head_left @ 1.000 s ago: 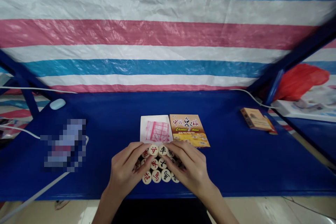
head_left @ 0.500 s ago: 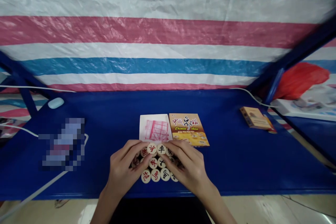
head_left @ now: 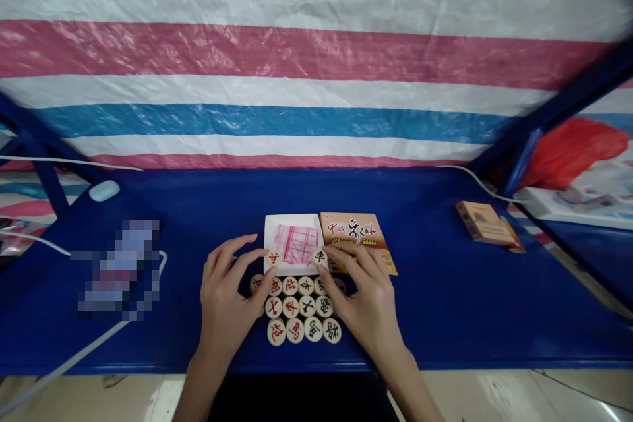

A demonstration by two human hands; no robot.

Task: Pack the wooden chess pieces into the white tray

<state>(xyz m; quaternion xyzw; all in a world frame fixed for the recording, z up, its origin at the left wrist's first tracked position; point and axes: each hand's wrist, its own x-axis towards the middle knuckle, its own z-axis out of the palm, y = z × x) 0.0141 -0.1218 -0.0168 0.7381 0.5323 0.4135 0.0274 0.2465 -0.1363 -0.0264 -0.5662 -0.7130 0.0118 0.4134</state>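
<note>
Between thumb and index finger, my left hand (head_left: 227,287) pinches a round Chinese chess piece with a red character (head_left: 272,258). A piece with a black character (head_left: 320,256) is pinched the same way in my right hand (head_left: 363,283). Both pieces are over the near part of a white open box (head_left: 291,219), in which a folded sheet with red grid lines (head_left: 297,242) lies. Closer to me, several more chess pieces (head_left: 307,306) stand in rows, red characters at left and black at right. My fingers partly hide the outer pieces.
The brown Chinese chess lid (head_left: 353,227) lies against the box's right side. On the blue table (head_left: 425,316) are a small cardboard box (head_left: 482,222) at right, a pale mouse (head_left: 105,190) and a blurred-out object with a white cable (head_left: 123,264) at left.
Both hands have moved apart and forward, carrying their chess pieces from above the rows to the white box. More of the rows shows now.
</note>
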